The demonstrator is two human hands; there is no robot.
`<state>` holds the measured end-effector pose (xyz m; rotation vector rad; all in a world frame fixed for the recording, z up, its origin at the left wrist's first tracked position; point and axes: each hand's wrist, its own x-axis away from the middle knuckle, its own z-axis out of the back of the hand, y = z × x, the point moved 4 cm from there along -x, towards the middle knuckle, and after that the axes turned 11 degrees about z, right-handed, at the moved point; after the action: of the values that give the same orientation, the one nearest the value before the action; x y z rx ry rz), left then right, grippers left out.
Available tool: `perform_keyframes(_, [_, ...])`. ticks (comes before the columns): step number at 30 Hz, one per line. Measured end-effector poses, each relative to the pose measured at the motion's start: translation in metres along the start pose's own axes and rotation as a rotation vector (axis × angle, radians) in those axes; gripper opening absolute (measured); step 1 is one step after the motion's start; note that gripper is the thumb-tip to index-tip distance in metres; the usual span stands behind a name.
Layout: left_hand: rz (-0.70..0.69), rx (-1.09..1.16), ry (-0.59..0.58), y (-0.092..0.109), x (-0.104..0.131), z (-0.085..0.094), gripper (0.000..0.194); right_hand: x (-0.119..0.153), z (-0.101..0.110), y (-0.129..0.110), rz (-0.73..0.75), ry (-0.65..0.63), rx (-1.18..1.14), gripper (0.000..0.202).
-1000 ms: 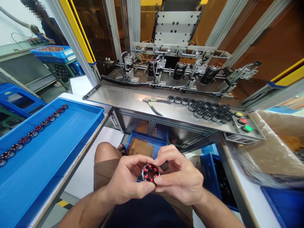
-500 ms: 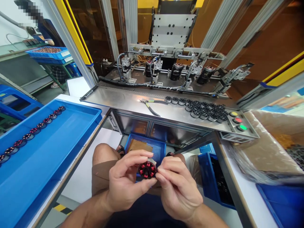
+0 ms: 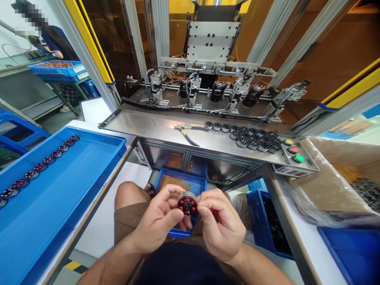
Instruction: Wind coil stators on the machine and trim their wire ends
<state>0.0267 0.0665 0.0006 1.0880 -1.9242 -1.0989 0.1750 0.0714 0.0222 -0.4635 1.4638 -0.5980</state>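
Above my lap, my left hand [image 3: 162,221] holds a wound motor stator [image 3: 187,204] between its thumb and fingers. The stator has a grey outer ring, a black inner frame and red wire coils, and its coil face is turned toward me. My right hand [image 3: 221,223] is closed in a pinch at the stator's right edge. A bit of thin red wire shows by those fingers, though its ends are hidden. Beyond both hands, on the metal ledge, lie pliers [image 3: 190,133] with dark handles and a crowd of black-framed stator cores [image 3: 252,136].
On the left, a blue tray [image 3: 74,178] holds a row of red-wound stators. Ahead stands a winding machine [image 3: 213,39]. A button box [image 3: 297,154] sits at the ledge's right end, beside a plastic-lined carton [image 3: 323,174]. A person [image 3: 59,39] works at the far left.
The stator has been raised slightly and tilted, so more of its grey ring shows. My left fingers have shifted around it, and the right hand has moved slightly up and left.
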Motion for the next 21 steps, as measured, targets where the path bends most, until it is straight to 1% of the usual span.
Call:
perform_keyframes(2, [-0.018, 0.051, -0.001, 0.000, -0.001, 0.001, 0.041, -0.001, 0.001, 0.000, -0.009, -0.014, 0.015, 0.016])
perform_keyframes(5, [-0.084, 0.074, 0.009, 0.001, -0.003, -0.001, 0.038, -0.001, 0.001, -0.001, -0.032, -0.034, 0.035, 0.016])
perform_keyframes(8, [-0.159, 0.050, 0.003, 0.002, -0.003, -0.003, 0.032, -0.002, 0.000, -0.002, -0.067, -0.024, 0.022, 0.016])
perform_keyframes(10, [-0.225, -0.003, 0.017, 0.004, -0.002, -0.003, 0.025, -0.001, 0.000, 0.000, -0.124, -0.021, -0.023, 0.016])
perform_keyframes(12, [-0.311, -0.099, 0.069, 0.006, 0.001, -0.001, 0.024, 0.001, 0.000, 0.005, -0.219, -0.030, -0.089, 0.017])
perform_keyframes(13, [-0.360, -0.155, 0.102, 0.008, 0.002, 0.000, 0.029, 0.003, -0.001, 0.008, -0.281, -0.037, -0.136, 0.019])
perform_keyframes(15, [-0.452, -0.262, 0.161, 0.011, 0.006, 0.001, 0.044, 0.009, -0.003, 0.015, -0.421, -0.036, -0.272, 0.021])
perform_keyframes(17, [-0.518, -0.347, 0.197, 0.014, 0.009, 0.002, 0.059, 0.014, -0.007, 0.021, -0.564, -0.017, -0.448, 0.024])
perform_keyframes(18, [-0.545, -0.382, 0.210, 0.015, 0.011, 0.003, 0.063, 0.017, -0.010, 0.024, -0.637, -0.001, -0.532, 0.027])
perform_keyframes(21, [-0.577, -0.487, 0.259, 0.018, 0.014, 0.005, 0.063, 0.022, -0.019, 0.028, -0.841, 0.043, -0.706, 0.033])
